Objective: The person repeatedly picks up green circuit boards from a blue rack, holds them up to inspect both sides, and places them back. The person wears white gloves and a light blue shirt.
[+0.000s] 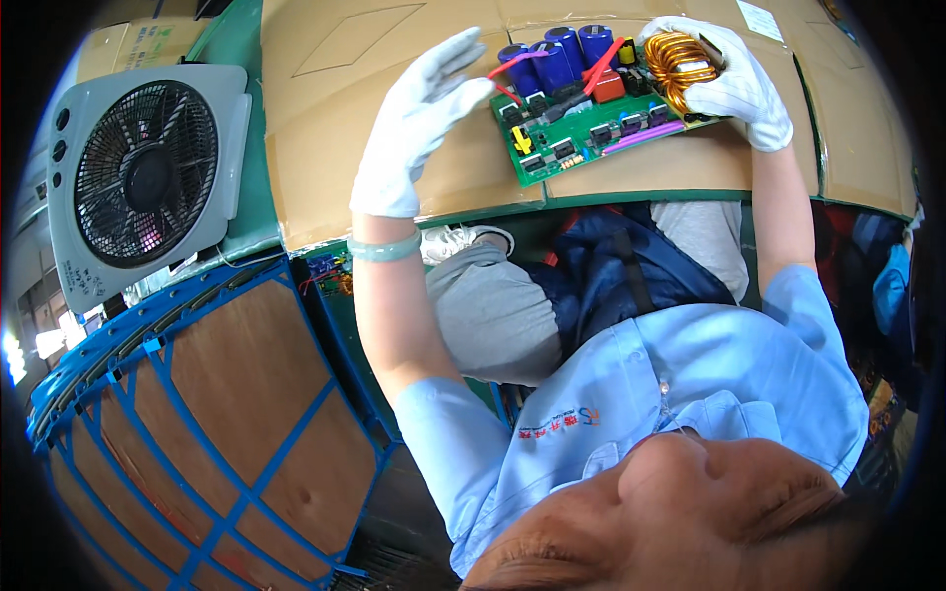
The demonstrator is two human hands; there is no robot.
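A green circuit board [552,163] lies on the cardboard-covered table, crowded with parts. Blue cylindrical capacitors [560,64] stand along its far side, and a red block [608,87] sits between them and the copper-wound coil [678,67] at the right end. My gloved right hand [744,84] wraps round that coil, thumb on the near side and fingers on the far side. At the board's left end, my gloved left hand [409,123] is raised with its fingers apart, its thumb tip close to the red and purple wires [507,71]. Purple sleeving [641,138] runs along the near edge.
Brown cardboard [394,59] covers the table, with a paper label [761,20] at the far right. To the left stands a grey box fan [148,182]. Below it is a blue-framed rack with wooden panels [266,394]. My lap lies just under the table's near edge.
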